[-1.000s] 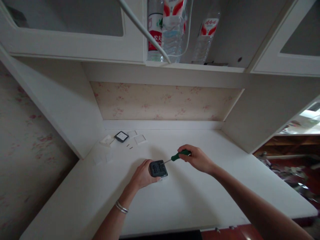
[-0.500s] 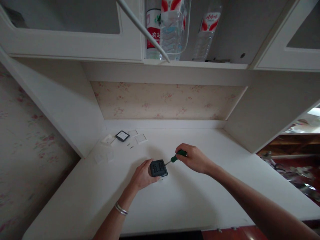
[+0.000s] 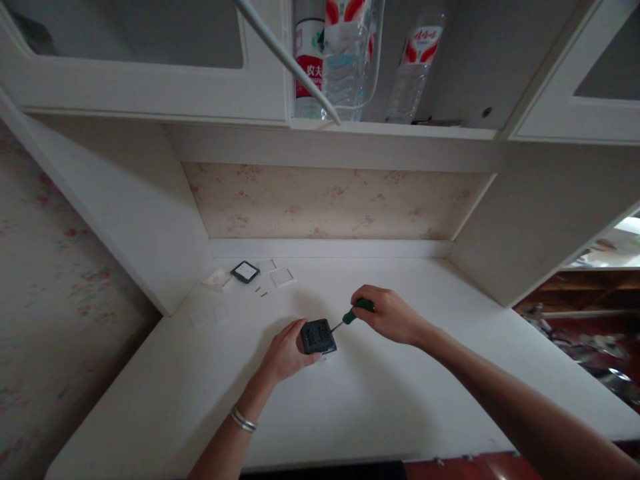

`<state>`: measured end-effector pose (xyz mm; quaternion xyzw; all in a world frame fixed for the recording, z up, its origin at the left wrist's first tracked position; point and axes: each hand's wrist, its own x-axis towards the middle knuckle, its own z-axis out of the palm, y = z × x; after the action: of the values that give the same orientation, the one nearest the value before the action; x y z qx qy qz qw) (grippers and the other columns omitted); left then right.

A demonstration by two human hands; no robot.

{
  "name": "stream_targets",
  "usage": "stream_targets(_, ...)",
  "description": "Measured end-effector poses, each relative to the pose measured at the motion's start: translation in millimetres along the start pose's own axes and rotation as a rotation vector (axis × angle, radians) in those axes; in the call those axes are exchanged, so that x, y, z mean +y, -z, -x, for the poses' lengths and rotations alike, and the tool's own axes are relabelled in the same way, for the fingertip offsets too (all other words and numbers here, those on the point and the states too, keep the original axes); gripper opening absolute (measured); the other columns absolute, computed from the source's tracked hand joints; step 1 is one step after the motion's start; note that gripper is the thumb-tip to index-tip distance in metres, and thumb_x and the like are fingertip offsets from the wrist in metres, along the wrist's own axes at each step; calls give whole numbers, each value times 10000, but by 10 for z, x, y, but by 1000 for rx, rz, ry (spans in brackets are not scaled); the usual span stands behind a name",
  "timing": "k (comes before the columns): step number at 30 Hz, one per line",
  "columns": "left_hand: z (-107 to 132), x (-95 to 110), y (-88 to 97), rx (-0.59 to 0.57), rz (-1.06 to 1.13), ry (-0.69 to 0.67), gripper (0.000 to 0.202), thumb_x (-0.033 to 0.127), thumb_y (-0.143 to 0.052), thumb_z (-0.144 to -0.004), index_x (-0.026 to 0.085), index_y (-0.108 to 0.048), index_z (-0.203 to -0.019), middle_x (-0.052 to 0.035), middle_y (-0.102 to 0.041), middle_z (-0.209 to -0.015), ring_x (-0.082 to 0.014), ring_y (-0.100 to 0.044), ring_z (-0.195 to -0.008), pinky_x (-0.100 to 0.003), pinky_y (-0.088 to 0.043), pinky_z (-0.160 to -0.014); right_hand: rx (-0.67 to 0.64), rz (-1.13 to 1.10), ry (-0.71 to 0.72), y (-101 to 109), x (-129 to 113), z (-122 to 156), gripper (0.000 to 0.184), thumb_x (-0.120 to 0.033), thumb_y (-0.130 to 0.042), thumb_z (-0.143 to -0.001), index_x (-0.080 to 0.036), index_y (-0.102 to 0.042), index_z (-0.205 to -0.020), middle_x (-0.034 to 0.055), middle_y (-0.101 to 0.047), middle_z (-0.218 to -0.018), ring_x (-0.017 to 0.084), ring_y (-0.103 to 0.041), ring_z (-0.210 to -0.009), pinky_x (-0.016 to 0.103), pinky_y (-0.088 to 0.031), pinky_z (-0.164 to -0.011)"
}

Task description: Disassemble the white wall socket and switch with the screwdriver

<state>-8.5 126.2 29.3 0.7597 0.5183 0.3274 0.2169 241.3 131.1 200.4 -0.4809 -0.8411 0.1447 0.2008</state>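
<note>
My left hand (image 3: 287, 350) is closed around a small square black device (image 3: 318, 337), likely a wall socket or switch module, held just above the white tabletop. Molded detail covers the face turned toward me. In my right hand (image 3: 387, 315) is a screwdriver (image 3: 351, 315) with a green handle, gripped between thumb and fingers. Its thin metal shaft points left and down, with the tip at the right edge of the black device. Whether the tip sits in a screw or slot is too small to tell.
On the white tabletop (image 3: 400, 380), back left, lie a black-framed square plate (image 3: 245, 271), a clear frame (image 3: 283, 277), two screws (image 3: 261, 292) and pale plastic pieces (image 3: 217, 279). Overhead, a cabinet shelf holds water bottles (image 3: 345, 63); a white cable (image 3: 285, 57) hangs before it.
Almost nothing differs. The view has shifted very slightly, and both hands keep the black device and the screwdriver in nearly the same place.
</note>
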Motion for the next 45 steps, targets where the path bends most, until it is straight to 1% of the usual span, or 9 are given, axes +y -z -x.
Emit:
stream_targets(11,5,0,-1,-2,2,5,752,393,-792,-603,241,-488,-1275,-81,-579,-1266,-297,-549,-1161,-406,-435,-1008,-36,39,4,20,-5,-23,163,-163,-516,-820,-193,-641,-921,41,-655,-952,162,-591,-804,262,-422,-715)
stream_targets(14,1,-1,-4,2,2,9,748,379,-794,-597,246,-491,-1268,-75,-584,-1257,-296,-553,-1152,-409,-437,-1002,-91,36,51,45,-34,-17,185,-126,-509,-807,-191,-636,-926,43,-645,-943,162,-584,-801,264,-423,-722)
stream_targets(21,-10,12,3,-2,18,10,729,372,-795,-593,237,-506,-1249,-70,-598,-1237,-290,-568,-1128,-405,-451,-983,-251,-3,235,107,-95,-11,263,-4,-460,-739,-179,-622,-850,49,-626,-939,178,-568,-902,291,-420,-836)
stream_targets(32,-7,-33,-16,14,16,-8,736,394,-790,-601,234,-500,-1258,-75,-591,-1251,-296,-561,-1140,-412,-445,-1000,-288,64,251,141,-160,-20,291,2,-445,-722,-186,-628,-849,46,-623,-928,179,-567,-885,291,-422,-824)
stream_targets(37,-12,-15,-5,2,21,-15,731,374,-787,-606,233,-495,-1262,-69,-592,-1246,-287,-562,-1138,-405,-446,-995,-369,99,310,167,-180,-62,311,-2,-464,-694,-199,-651,-844,38,-642,-970,189,-573,-951,302,-410,-869)
stream_targets(39,-11,-20,-8,4,21,-13,737,383,-788,-607,226,-497,-1266,-79,-585,-1260,-292,-557,-1148,-408,-443,-999,-390,121,318,170,-212,-105,262,-43,-481,-738,-206,-652,-854,35,-647,-978,193,-579,-955,300,-412,-855)
stream_targets(41,-9,-26,-11,2,17,-11,745,393,-791,-605,220,-501,-1269,-88,-577,-1273,-298,-550,-1159,-410,-436,-1009,-363,161,270,157,-247,-169,182,-168,-481,-847,-208,-640,-925,49,-644,-1006,202,-594,-925,300,-424,-796)
stream_targets(43,-10,-30,-12,0,8,-5,751,398,-795,-602,224,-504,-1273,-92,-572,-1281,-303,-543,-1171,-415,-428,-1017,-307,228,175,125,-271,-258,242,-323,-418,-935,-197,-615,-998,80,-645,-1017,213,-612,-870,298,-422,-720)
stream_targets(45,-11,-33,-11,1,-3,2,759,406,-797,-602,227,-504,-1278,-94,-568,-1287,-306,-536,-1180,-417,-421,-1026,-260,311,104,85,-273,-365,310,-366,-361,-964,-171,-598,-1012,110,-656,-982,223,-622,-824,296,-407,-677)
